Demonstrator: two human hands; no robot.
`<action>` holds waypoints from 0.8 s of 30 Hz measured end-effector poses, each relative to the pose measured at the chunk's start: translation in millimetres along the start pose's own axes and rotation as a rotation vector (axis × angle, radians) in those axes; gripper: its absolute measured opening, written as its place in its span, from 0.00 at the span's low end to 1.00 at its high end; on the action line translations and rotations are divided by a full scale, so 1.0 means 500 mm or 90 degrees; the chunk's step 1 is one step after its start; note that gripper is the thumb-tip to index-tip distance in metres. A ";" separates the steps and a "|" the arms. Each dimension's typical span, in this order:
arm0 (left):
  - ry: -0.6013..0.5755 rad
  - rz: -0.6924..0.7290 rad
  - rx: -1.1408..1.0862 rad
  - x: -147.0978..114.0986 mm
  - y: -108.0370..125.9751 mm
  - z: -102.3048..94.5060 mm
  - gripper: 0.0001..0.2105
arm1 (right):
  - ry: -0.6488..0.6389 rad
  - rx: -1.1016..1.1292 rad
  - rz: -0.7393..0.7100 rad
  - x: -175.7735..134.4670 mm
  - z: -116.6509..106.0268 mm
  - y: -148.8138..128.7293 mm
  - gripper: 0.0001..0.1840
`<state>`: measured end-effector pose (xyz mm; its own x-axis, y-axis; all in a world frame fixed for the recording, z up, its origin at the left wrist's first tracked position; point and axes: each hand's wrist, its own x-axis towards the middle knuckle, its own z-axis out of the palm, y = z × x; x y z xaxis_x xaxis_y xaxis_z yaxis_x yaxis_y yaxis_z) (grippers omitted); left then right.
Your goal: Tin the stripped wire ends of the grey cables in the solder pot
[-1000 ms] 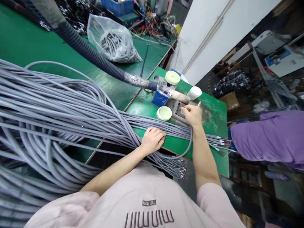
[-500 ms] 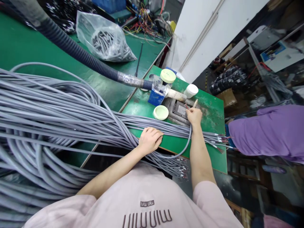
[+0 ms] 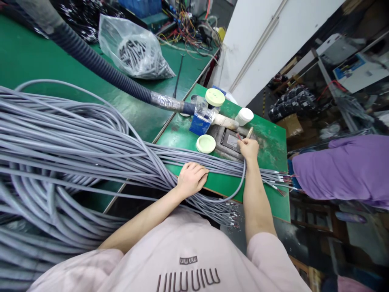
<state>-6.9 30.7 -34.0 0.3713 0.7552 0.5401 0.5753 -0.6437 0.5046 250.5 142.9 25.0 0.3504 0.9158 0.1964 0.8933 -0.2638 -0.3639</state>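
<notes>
My right hand point(image 3: 249, 150) pinches a grey cable point(image 3: 243, 177) near its stripped end, where thin red and dark wires point(image 3: 238, 137) stick out past the fingertips. Those wire ends are above a silvery rectangular pool point(image 3: 232, 140) in a dark metal pot. From that hand the cable hangs in a loop towards my left side. My left hand point(image 3: 193, 178) lies palm down at the bench edge, against the bundle of grey cables point(image 3: 209, 163), its fingers loosely bent and its palm hidden.
A ribbed hose point(image 3: 115, 77) ends in a pale nozzle point(image 3: 226, 121) beside the pot. Around it stand a shallow pale-green dish point(image 3: 206, 144), a lidded tub point(image 3: 215, 97), a white jar point(image 3: 244, 116) and a blue box point(image 3: 199, 125). A person in purple point(image 3: 343, 170) is at the right.
The right hand and the wire ends remain over the pot, with barely any shift. My left hand keeps its place.
</notes>
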 end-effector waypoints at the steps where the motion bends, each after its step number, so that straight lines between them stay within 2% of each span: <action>1: -0.001 -0.001 0.001 0.000 0.001 0.000 0.08 | -0.003 0.031 -0.004 -0.010 -0.008 -0.005 0.12; 5: 0.005 -0.006 -0.006 0.002 0.001 -0.003 0.08 | -0.051 0.335 0.024 -0.084 -0.038 -0.034 0.15; 8: 0.041 -0.009 -0.085 0.004 0.000 -0.007 0.07 | -0.114 0.530 0.064 -0.164 -0.047 -0.066 0.14; 11: 0.103 -0.080 -0.303 0.008 0.007 -0.010 0.05 | -0.178 0.669 0.098 -0.238 -0.046 -0.095 0.12; 14: 0.124 -0.189 -0.566 0.014 0.028 -0.008 0.07 | -0.245 0.798 0.124 -0.292 -0.038 -0.115 0.12; 16: 0.129 -0.226 -0.693 0.017 0.045 -0.005 0.09 | -0.291 0.859 0.134 -0.314 -0.033 -0.123 0.14; 18: 0.158 -0.226 -0.749 0.021 0.061 -0.002 0.07 | -0.333 0.894 0.143 -0.328 -0.032 -0.128 0.16; 20: 0.192 -0.214 -0.740 0.025 0.074 -0.003 0.04 | -0.353 0.914 0.152 -0.337 -0.034 -0.129 0.16; 24: 0.220 -0.214 -0.660 0.033 0.084 -0.013 0.01 | -0.331 0.904 0.143 -0.354 -0.044 -0.119 0.12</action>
<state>18.6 15.4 0.7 -0.0007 0.9377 0.3474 -0.3305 -0.3281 0.8849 141.5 -10.2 32.1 0.0322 0.9790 -0.2014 -0.2681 -0.1856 -0.9453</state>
